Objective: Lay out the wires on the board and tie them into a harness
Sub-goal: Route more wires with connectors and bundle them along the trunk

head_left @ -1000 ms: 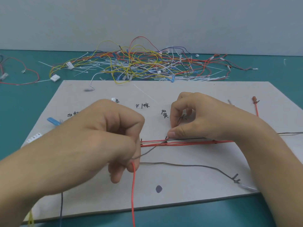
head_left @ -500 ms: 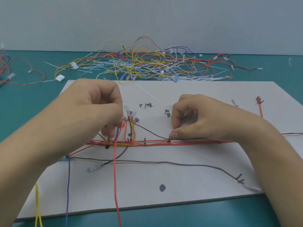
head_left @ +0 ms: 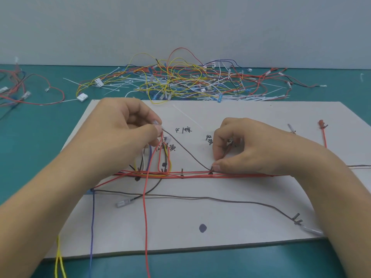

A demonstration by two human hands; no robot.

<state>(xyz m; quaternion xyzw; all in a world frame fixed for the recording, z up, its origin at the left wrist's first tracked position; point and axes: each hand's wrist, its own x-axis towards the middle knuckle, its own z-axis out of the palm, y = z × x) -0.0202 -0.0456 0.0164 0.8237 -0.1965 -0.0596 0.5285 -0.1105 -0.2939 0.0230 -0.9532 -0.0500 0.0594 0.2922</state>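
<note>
A grey board (head_left: 241,233) lies on the teal table, with handwritten marks and short dark pegs. A bundle of red wires (head_left: 192,174) runs left to right across its middle. My left hand (head_left: 122,133) pinches the ends of a brown wire (head_left: 186,151) and a red wire (head_left: 145,217) above the board's left part. The brown wire slants down to a peg, where my right hand (head_left: 247,149) presses it with the thumb, fingers curled. The red wire hangs down past the board's front edge.
A tangled pile of loose coloured wires and white cable ties (head_left: 180,83) lies behind the board. More red wires (head_left: 30,91) sit at the far left. A grey wire (head_left: 220,199) with a clear terminal crosses the board's front half. Yellow and blue wires (head_left: 91,237) hang off the front left.
My left hand has lifted away from the front of the board toward its upper left, carrying the brown and red wire ends. My right hand has stayed at the peg.
</note>
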